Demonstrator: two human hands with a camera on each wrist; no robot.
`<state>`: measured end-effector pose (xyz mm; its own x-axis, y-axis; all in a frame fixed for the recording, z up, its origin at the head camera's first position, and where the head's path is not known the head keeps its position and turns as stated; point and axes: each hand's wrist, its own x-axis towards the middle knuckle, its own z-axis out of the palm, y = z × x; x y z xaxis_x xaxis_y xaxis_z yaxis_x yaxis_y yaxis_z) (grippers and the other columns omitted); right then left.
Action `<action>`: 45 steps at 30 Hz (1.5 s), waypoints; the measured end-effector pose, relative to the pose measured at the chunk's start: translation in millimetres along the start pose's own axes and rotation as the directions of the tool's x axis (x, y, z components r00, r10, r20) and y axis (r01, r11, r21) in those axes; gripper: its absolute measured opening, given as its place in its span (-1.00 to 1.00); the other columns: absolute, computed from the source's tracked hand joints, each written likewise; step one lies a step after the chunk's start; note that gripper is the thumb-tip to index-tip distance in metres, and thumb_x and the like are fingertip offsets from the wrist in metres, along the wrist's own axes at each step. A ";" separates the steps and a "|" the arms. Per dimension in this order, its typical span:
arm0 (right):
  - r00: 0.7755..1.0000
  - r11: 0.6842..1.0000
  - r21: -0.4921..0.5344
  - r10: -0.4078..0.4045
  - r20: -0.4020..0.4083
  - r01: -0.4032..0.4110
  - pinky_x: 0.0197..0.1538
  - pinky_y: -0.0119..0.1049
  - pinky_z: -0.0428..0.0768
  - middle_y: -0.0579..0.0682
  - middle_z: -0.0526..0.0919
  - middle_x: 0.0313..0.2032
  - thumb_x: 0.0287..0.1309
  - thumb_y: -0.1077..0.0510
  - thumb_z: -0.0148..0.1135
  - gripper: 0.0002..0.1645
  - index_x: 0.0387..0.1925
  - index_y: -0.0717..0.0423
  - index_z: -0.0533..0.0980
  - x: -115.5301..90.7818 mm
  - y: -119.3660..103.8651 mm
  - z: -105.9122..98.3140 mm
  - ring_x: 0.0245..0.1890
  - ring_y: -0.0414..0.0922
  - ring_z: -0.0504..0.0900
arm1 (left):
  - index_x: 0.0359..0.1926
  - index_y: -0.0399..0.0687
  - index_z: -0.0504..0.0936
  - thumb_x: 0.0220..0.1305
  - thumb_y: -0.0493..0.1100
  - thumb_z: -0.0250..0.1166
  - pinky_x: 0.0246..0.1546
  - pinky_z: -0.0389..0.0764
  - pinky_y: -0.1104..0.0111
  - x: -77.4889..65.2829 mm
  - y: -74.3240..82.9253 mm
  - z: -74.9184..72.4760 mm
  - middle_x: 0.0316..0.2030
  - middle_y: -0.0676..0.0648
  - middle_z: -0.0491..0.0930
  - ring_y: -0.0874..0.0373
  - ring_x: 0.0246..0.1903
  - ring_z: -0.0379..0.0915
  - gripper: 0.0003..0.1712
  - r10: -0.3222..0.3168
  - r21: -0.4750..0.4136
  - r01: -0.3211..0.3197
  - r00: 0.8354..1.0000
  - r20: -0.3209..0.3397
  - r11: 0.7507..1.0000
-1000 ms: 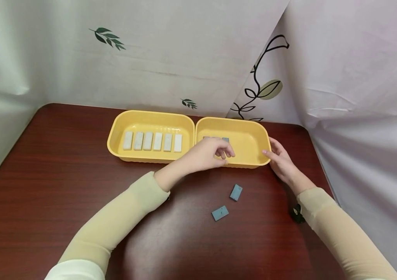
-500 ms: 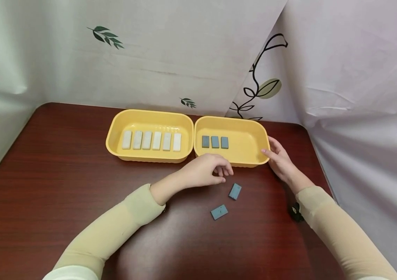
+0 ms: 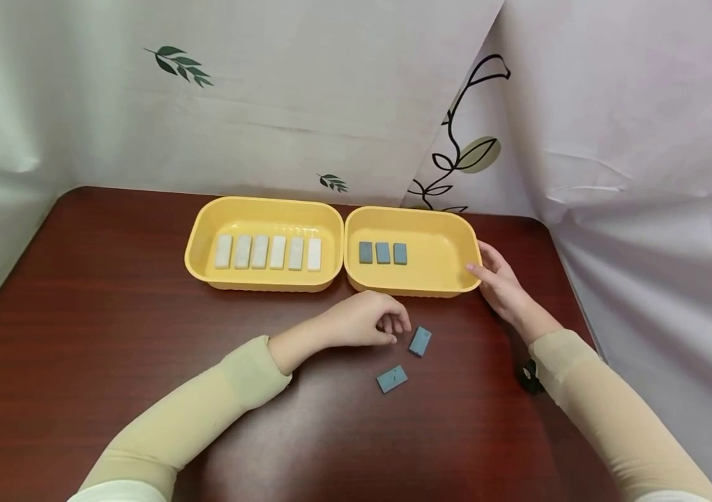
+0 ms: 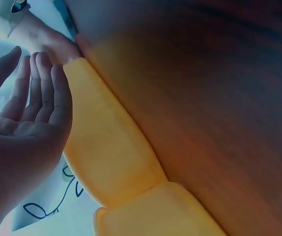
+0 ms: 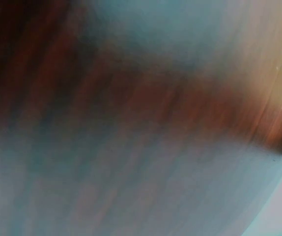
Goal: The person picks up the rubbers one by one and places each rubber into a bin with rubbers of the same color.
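My left hand (image 3: pixel 365 321) hovers over the table just in front of the right yellow tray (image 3: pixel 434 284), its fingers loosely bent around nothing. Close to its fingertips lies a blue-grey rectangular block (image 3: pixel 420 341); a second blue-grey block (image 3: pixel 392 378) lies nearer to me. My right hand (image 3: pixel 503 289) grips the right end of that tray, thumb over the rim and fingers outside. Inside it, 3 blue-grey blocks (image 3: pixel 383 253) stand in a row at the left. In the left wrist view my left palm (image 4: pixel 33 113) shows nothing held.
A second yellow tray (image 3: pixel 268 284) adjoins the first on its left, with a row of several whitish blocks (image 3: pixel 277 252). Both stand near the back of the dark red-brown table (image 3: pixel 111 335). Pale curtains (image 3: pixel 268 104) hang behind and at the sides.
My left hand has moved back from over the right tray toward the loose blocks, uncovering the 3 blocks inside. The right hand keeps its grip on the rim. The head view has shifted slightly.
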<state>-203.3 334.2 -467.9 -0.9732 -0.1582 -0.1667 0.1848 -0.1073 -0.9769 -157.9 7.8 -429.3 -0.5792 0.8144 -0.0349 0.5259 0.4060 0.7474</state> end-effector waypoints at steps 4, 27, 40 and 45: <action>1.000 1.000 -0.010 -0.002 0.003 0.003 0.10 -0.54 0.67 -0.15 0.42 0.24 0.53 0.37 0.01 -0.45 0.43 -0.01 0.26 1.1 -1.1 1.3 0.13 -0.30 0.58 | -0.06 -0.10 0.76 0.35 -0.33 0.47 -0.10 0.64 0.51 -1.8 -3.8 3.6 -0.16 0.00 0.77 0.24 -0.21 0.64 -0.82 0.006 -0.008 -0.006 1.000 0.030 1.000; 1.000 1.000 0.000 0.005 -0.013 -0.005 0.07 -0.53 0.68 -0.15 0.45 0.20 0.53 0.37 0.02 -0.49 0.37 -0.04 0.30 2.7 -1.9 3.2 0.09 -0.30 0.60 | -0.07 0.02 0.76 0.26 -0.22 0.58 -0.07 0.58 0.54 -6.9 10.8 32.8 -0.13 0.07 0.67 0.26 -0.15 0.55 -0.75 0.015 0.216 -0.053 0.985 0.173 0.975; 1.000 1.000 0.006 -0.007 -0.018 0.007 0.06 -0.54 0.69 -0.17 0.50 0.15 0.53 0.39 0.00 -0.51 0.33 -0.06 0.31 0.3 1.1 3.2 0.06 -0.31 0.61 | -0.02 0.03 0.77 0.28 -0.17 0.58 0.00 0.63 0.51 -7.0 12.5 41.4 -0.08 0.08 0.70 0.29 -0.11 0.58 -0.73 0.042 0.310 -0.102 0.980 0.195 0.945; 1.000 1.000 0.004 -0.009 -0.017 0.009 0.06 -0.54 0.68 -0.17 0.50 0.16 0.54 0.38 0.01 -0.51 0.35 -0.04 0.31 -0.1 1.4 2.9 0.07 -0.31 0.61 | -0.04 0.01 0.79 0.31 -0.19 0.55 0.01 0.63 0.49 -7.0 13.5 42.5 -0.07 0.07 0.71 0.27 -0.12 0.58 -0.78 0.052 0.332 -0.120 0.977 0.207 0.936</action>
<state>-202.6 331.2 -468.9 -0.9770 -0.1403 -0.1606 0.1769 -0.1125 -0.9778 -120.2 25.2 -447.2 -0.4092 0.9028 -0.1325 0.7684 0.4193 0.4835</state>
